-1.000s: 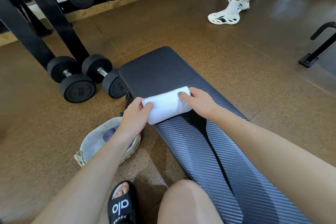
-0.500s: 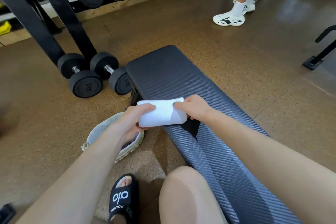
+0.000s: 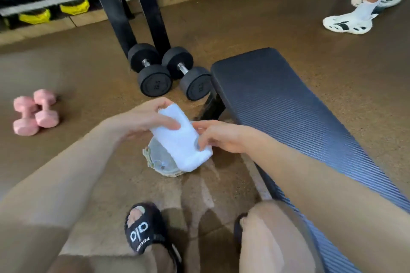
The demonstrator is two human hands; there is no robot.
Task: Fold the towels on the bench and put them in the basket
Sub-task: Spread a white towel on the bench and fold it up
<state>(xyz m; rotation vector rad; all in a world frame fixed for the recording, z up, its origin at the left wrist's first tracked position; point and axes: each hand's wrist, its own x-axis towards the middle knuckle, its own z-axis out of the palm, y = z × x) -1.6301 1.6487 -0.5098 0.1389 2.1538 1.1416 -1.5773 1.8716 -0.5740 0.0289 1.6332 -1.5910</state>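
Brown gym flooring runs under everything, with the basket (image 3: 163,162) standing on it just off the near left edge of the bench (image 3: 288,104). Over that basket the folded towel (image 3: 179,137) hangs in both hands, tilted with its lower end dipping toward the basket's right rim. The left hand (image 3: 144,119) grips the upper end, thumb across the top face and fingers curled behind. The right hand (image 3: 218,137) pinches the lower right side with its fingertips; how firmly is hard to judge through the motion blur.

I judge the towel light, soft and limp. It keeps its fold only while it is supported, so the sound hold is across the stacked layers at each end, pressing them together, not by a single loose edge that would let the bundle open. It is neither fragile nor slippery, and a drop would cost only the fold.

The towel and the hands cover most of the basket, so its contents and its far rim cannot be made out. The bench top shows bare where visible, though its near end is cut off by the right forearm and the frame edge. Beyond the hands, two black dumbbells (image 3: 170,73) sit by the far left corner of the bench, and pink dumbbells (image 3: 33,113) lie well apart to the left.
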